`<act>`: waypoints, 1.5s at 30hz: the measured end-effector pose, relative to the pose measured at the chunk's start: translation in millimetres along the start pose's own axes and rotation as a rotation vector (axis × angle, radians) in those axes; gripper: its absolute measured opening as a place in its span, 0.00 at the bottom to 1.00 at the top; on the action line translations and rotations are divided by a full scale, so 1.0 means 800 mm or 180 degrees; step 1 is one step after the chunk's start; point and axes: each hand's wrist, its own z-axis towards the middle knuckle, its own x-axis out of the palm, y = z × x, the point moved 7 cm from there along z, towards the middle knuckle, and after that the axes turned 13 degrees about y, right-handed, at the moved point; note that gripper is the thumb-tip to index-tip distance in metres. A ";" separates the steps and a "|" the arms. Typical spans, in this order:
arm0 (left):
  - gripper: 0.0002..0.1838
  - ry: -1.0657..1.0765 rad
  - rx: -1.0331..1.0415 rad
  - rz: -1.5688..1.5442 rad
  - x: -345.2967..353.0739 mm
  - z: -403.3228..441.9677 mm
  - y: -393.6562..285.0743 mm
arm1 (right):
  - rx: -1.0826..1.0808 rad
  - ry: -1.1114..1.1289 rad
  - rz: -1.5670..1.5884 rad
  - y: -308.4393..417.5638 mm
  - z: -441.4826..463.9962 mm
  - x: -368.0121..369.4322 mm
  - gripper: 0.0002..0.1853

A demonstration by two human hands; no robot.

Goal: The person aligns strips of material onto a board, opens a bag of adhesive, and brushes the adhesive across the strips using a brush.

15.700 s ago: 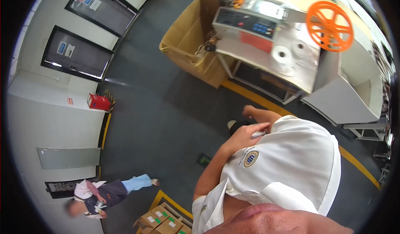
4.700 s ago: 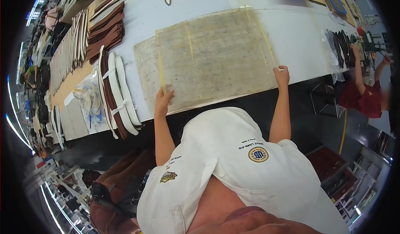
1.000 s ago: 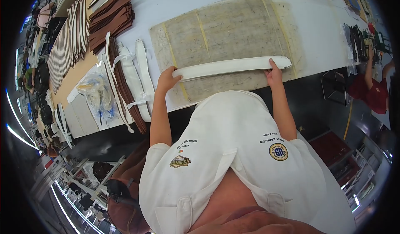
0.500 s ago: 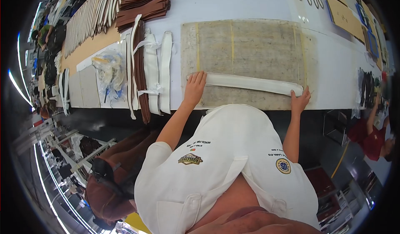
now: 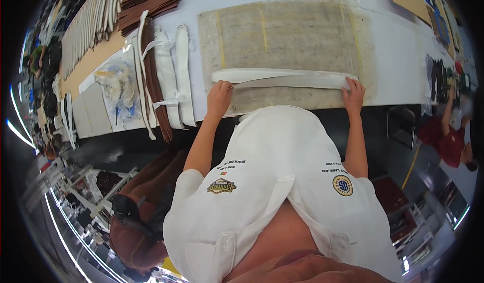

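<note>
A long white strip (image 5: 287, 73) lies across a worn grey board (image 5: 297, 26), with a gap showing between its upper and lower layers. My left hand (image 5: 219, 97) has its fingers closed on the lower edge close to the left end, and that end sticks out past them. At the other end, my right hand (image 5: 354, 94) grips the strip with curled fingertips and thumb. Both palms face down, so part of each grip is hidden.
Left of the board lie tied white strips (image 5: 185, 76) and brown strips (image 5: 157, 91), then a plastic bag (image 5: 117, 86). Brown leather pieces (image 5: 151, 1) are stacked farther back. Cardboard sheets (image 5: 408, 1) lie at the far right. A person in red (image 5: 441, 137) works at the right.
The strip has gone from slanting to nearly level, and its layers have parted more. My left hand has shifted from the strip's left end to its lower edge. The camera view has also shifted.
</note>
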 end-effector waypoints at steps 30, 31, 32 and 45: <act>0.31 0.0383 0.0260 0.1068 0.026 0.042 -0.055 | 0.1220 0.0554 0.3906 -0.052 0.048 -0.047 0.11; 0.34 0.0379 0.0163 0.0961 0.016 0.047 -0.064 | 0.1045 0.0594 0.3958 -0.036 0.058 -0.057 0.11; 0.37 0.0365 0.0268 0.0473 0.006 0.057 -0.079 | 0.0864 0.0639 0.4007 -0.017 0.071 -0.068 0.11; 0.30 0.2643 0.0101 -0.2683 -0.044 0.257 -0.152 | 0.0275 0.0583 0.4260 0.123 0.334 -0.045 0.11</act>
